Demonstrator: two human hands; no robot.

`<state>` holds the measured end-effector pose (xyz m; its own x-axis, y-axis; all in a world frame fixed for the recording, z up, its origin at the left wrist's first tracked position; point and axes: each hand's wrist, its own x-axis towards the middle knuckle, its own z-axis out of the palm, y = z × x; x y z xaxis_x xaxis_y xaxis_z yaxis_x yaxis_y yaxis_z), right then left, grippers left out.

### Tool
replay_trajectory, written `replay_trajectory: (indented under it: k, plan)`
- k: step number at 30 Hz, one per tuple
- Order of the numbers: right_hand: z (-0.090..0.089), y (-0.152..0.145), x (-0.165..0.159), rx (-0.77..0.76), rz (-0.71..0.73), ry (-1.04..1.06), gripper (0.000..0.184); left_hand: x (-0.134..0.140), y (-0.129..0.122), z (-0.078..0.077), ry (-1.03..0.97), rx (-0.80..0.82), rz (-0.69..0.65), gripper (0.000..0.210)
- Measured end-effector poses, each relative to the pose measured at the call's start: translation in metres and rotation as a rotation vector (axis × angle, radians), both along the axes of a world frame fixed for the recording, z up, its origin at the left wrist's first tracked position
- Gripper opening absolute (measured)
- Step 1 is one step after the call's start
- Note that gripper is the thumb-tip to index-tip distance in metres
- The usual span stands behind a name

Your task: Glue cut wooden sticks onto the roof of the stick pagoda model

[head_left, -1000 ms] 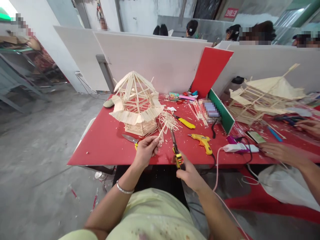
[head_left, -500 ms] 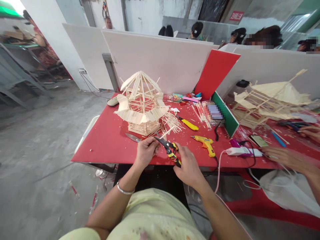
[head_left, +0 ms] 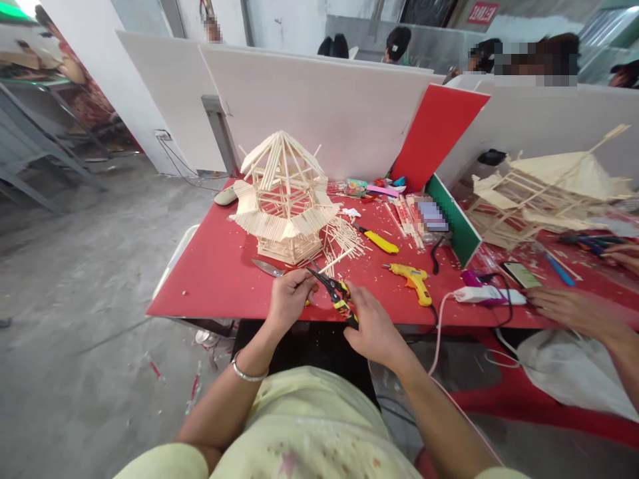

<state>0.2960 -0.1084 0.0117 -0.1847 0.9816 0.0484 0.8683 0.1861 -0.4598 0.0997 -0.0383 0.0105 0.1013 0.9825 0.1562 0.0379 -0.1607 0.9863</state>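
My left hand [head_left: 290, 296] is closed in a pinch on a thin wooden stick [head_left: 339, 261], whose free end points up and right. My right hand [head_left: 372, 326] grips shears [head_left: 340, 303] with black blades and yellow-and-black handles. The blades reach across to the stick close to my left fingertips; whether they touch it I cannot tell. Just beyond my hands stands a pavilion model [head_left: 285, 213] built of wooden sticks, with a tiered, partly open roof. Loose sticks [head_left: 347, 236] are heaped at its right. A knife blade [head_left: 267, 267] lies in front of the model.
On the red table [head_left: 200, 279] lie a yellow utility knife [head_left: 382, 241], a yellow glue gun [head_left: 412, 279], a white power strip [head_left: 482, 295] and a phone [head_left: 432, 216]. A green board [head_left: 456, 226] stands at right. Beyond it are a co-worker's hand [head_left: 569, 311] and another stick model [head_left: 544, 189].
The view has shifted slightly, so the table sits a little higher. My hands keep nearly the same pose with the stick and the shears.
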Motion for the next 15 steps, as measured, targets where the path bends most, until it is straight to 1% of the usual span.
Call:
replay_trajectory:
  k: [4,7,12,15]
  plan:
    - [-0.009,0.000,0.000,-0.012,0.031,0.051,0.089,-0.001,0.000,0.000,-0.001,-0.003,-0.008,0.021]
    - [-0.013,-0.001,-0.002,-0.017,0.023,0.067,0.088,-0.002,0.001,0.000,0.003,0.010,-0.008,0.023]
    - [-0.015,-0.002,-0.009,0.052,-0.036,0.098,0.082,-0.002,-0.003,0.004,0.042,0.031,0.000,0.022]
    - [-0.016,-0.002,-0.010,0.095,-0.079,0.107,0.080,-0.001,-0.008,0.009,0.003,0.013,-0.005,0.018]
